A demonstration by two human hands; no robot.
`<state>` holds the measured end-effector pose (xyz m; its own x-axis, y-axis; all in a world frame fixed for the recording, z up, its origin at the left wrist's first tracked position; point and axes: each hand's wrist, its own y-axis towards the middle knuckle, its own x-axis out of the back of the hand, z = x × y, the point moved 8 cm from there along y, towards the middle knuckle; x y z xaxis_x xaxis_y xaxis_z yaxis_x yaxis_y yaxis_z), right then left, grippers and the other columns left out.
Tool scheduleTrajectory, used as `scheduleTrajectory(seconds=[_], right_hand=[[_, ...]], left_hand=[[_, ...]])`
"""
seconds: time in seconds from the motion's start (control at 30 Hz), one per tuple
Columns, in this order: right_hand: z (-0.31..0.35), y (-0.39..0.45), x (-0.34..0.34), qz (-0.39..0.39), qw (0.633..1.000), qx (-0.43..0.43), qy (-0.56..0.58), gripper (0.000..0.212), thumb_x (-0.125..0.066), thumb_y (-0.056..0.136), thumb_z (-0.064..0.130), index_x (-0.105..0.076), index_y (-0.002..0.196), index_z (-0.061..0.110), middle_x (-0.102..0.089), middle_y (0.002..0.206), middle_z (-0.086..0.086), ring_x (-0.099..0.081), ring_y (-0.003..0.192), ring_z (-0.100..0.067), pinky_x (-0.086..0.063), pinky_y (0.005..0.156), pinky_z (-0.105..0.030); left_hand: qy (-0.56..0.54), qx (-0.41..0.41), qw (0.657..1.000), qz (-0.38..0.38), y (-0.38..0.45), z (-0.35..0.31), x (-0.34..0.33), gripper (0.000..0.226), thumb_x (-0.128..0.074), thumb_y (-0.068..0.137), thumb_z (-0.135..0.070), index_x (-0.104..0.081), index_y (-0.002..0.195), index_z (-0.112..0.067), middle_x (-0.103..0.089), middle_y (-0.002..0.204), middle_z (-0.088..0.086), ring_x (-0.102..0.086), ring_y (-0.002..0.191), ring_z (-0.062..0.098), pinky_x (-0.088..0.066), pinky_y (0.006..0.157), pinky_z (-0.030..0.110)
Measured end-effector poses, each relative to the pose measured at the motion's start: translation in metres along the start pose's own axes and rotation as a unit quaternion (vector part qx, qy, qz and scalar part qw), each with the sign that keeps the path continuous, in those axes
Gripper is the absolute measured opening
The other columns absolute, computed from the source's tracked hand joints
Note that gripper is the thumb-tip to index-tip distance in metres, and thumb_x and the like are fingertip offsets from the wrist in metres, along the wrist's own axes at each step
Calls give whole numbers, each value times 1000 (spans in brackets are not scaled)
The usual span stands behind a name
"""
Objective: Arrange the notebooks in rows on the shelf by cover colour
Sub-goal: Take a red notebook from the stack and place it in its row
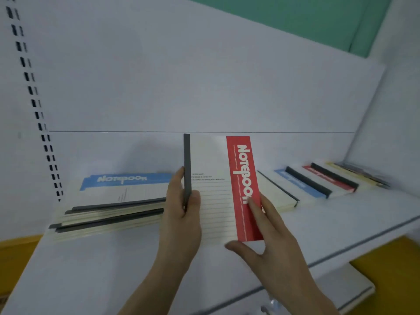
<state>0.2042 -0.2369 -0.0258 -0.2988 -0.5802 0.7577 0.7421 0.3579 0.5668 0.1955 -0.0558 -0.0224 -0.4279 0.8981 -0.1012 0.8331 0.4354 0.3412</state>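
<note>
The left hand (181, 210) curls round the dark grey spine of a cream notebook with a red stripe (221, 189), and the right hand (261, 230) pinches its bottom right corner between thumb and fingers, so the book stands up above the white shelf (113, 269). To the left, a pile of cream notebooks with a blue stripe on top (113, 201) lies flat on the shelf. To the right lie more notebooks, a plain cream notebook (277, 192), a blue-striped notebook (302, 183) and a red-striped notebook (329, 178), side by side in a row.

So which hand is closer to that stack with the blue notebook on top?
Left. The left hand sits right beside the blue-topped stack; the right hand is farther away, across the red notebook.
</note>
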Motion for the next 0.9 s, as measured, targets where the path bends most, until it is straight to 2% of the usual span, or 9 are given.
scheduleTrajectory(seconds=[0.07, 0.17, 0.3, 0.37, 0.43, 0.53, 0.6, 0.7, 0.9], right_hand=[[-26, -12, 22, -31, 999, -21, -28, 94, -44, 73, 75, -9, 151, 37, -5, 152, 32, -14, 129, 20, -28, 97, -19], [-74, -28, 50, -48, 993, -77, -72, 97, -45, 70, 77, -11, 151, 37, -32, 151, 10, -38, 127, -3, -32, 94, -26], [-138, -48, 96, -71, 985, -110, -110, 94, -49, 68, 73, -29, 147, 25, -51, 137, -2, -56, 116, -21, -43, 86, -32], [-176, -56, 121, -78, 982, -116, -129, 93, -50, 68, 71, -35, 144, 20, -53, 134, -5, -56, 114, -21, -41, 87, -33], [-216, -62, 143, -81, 979, -122, -140, 92, -49, 70, 73, -37, 143, 20, -52, 135, -4, -50, 117, -19, -40, 90, -35], [-277, -66, 163, -55, 978, -137, -150, 92, -40, 72, 80, -31, 145, 25, -46, 140, 1, -44, 125, -18, -41, 98, -40], [-313, -64, 168, -18, 974, -151, -169, 95, -31, 71, 85, -26, 147, 29, -40, 146, 5, -39, 132, -17, -35, 105, -39], [-352, -55, 175, 14, 970, -147, -192, 101, -21, 66, 88, -23, 149, 30, -33, 152, 6, -30, 139, -17, -22, 111, -37], [-413, -13, 172, 48, 977, -134, -157, 97, -32, 67, 83, -21, 149, 32, -28, 154, 9, -26, 142, -15, -16, 114, -36]], left_hand=[[23, -21, 999, 12, -6, -5, -33, 46, -46, 103, -21, -41, 134, -55, -65, 113, -23, -63, 98, -6, -56, 82, 26], [65, -36, 997, 30, -16, -10, -88, 45, -47, 102, -24, -42, 138, -50, -62, 112, -24, -59, 96, -11, -49, 67, 4], [163, -96, 979, 71, -29, -14, -172, 41, -46, 102, -20, -41, 134, -45, -58, 103, -20, -55, 90, -14, -44, 60, 3], [226, -111, 962, 109, -35, -11, -218, 49, -48, 101, -27, -29, 144, -43, -59, 108, -22, -59, 86, -7, -44, 58, 6], [268, -118, 941, 169, -44, -6, -265, 66, -53, 99, -34, -12, 149, -44, -56, 121, -22, -58, 88, -4, -45, 66, 6], [330, -133, 894, 273, -61, 1, -330, 89, -63, 88, -52, -1, 150, -42, -33, 142, -21, -37, 113, -5, -46, 97, 22], [422, -155, 836, 315, -65, 11, -362, 106, -62, 79, -68, 8, 152, -37, -16, 149, -17, -28, 124, 0, -38, 110, 32], [523, -168, 773, 317, -56, 23, -397, 112, -54, 78, -77, 12, 154, -29, -7, 157, -9, -28, 139, 14, -34, 116, 36], [598, -175, 731, 279, -24, 45, -449, 95, -41, 85, -77, 1, 156, -30, -19, 158, -1, -34, 137, 19, -34, 113, 36]])
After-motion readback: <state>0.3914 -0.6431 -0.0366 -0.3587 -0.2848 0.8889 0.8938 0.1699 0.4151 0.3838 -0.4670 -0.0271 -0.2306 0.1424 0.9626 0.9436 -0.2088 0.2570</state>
